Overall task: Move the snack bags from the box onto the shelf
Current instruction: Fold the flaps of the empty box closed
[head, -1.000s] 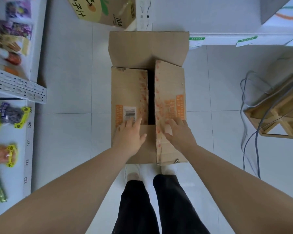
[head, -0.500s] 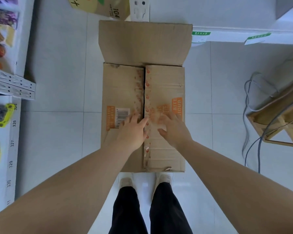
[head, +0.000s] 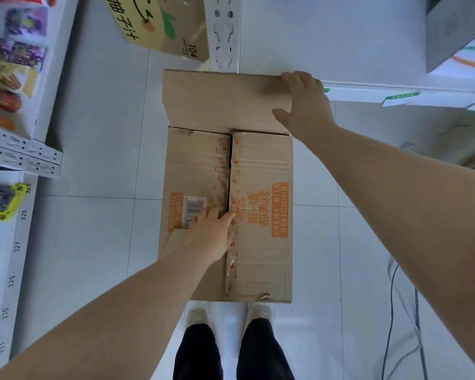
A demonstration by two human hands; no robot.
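Right hand has left the seam of the box and now lies at the right corner of the far flap, upper centre of frame. Its fingers are spread with the thumb apart; we cannot tell if the fingertips hook the edge. Left hand stays flat, fingers straight, pressing the left flap by the barcode. Both long flaps are down with a narrow dark gap between them, so the snack bags are hidden inside. We judge unloading not yet begun; the shelf waits at left of frame.
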